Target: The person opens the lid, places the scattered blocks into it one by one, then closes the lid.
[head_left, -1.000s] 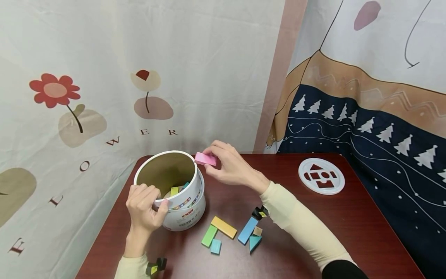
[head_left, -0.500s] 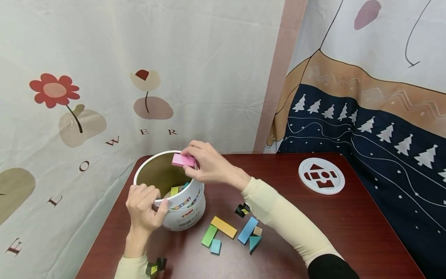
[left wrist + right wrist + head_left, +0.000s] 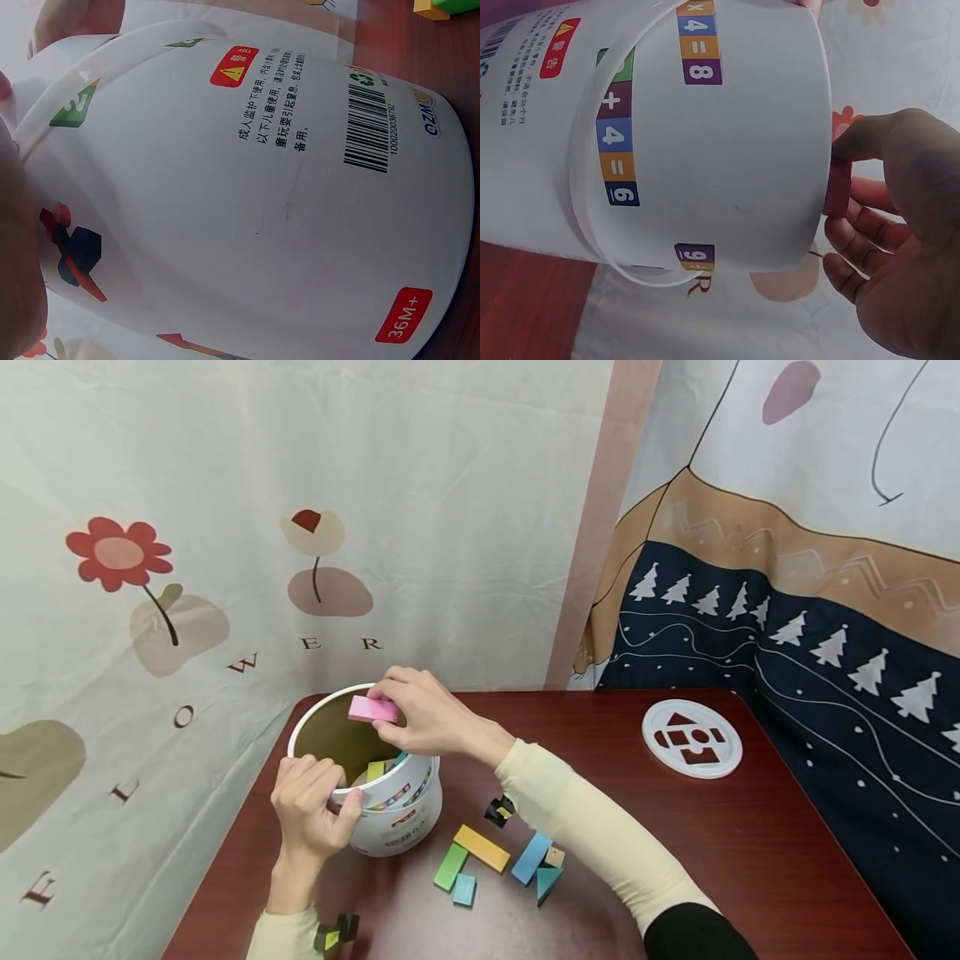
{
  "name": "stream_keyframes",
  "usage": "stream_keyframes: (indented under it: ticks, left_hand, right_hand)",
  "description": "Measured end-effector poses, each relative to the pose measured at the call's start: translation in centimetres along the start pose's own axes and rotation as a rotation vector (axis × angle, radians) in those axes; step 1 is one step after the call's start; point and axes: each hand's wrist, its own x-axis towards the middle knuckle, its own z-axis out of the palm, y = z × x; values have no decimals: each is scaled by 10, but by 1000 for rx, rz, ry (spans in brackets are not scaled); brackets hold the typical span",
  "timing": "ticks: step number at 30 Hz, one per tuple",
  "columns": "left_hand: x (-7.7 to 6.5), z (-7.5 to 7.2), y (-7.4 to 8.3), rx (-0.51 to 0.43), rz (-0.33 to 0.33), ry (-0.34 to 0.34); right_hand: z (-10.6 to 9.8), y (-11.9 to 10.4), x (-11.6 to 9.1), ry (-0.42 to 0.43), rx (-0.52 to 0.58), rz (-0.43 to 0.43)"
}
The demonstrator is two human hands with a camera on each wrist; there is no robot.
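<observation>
A white bucket [image 3: 405, 822] stands tilted slightly on the table's left side, its mouth facing up. My left hand [image 3: 311, 802] grips the near-left rim, thumb outside and fingers over the edge. Over the bucket's mouth, my right hand [image 3: 427, 714] pinches a pink rectangular block [image 3: 372, 709] between thumb and fingers. In the right wrist view the same block [image 3: 838, 187] shows beside the rim, held by the right hand [image 3: 900, 217]. Inside the bucket lie a yellow block [image 3: 376, 770] and a teal one, partly hidden by the wall.
On the dark red table [image 3: 600, 777] lie a yellow block [image 3: 482, 848], a green block [image 3: 451, 867], a light blue block [image 3: 464, 890], a blue block [image 3: 532, 859], a small tan block [image 3: 554, 857] and a teal triangle [image 3: 548, 885]. A white lid with cut-out shapes [image 3: 692, 739] lies at the back right.
My right hand has carried the pink block leftward from beside the bucket's right rim to over its mouth. The left hand has kept its grip on the rim.
</observation>
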Motion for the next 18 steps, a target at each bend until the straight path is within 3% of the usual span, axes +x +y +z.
stream_keyframes:
  ticks: [18]
  left_hand:
    - [1, 0, 1, 2, 8, 2]
  right_hand:
    - [3, -2, 3, -118, -20, 15]
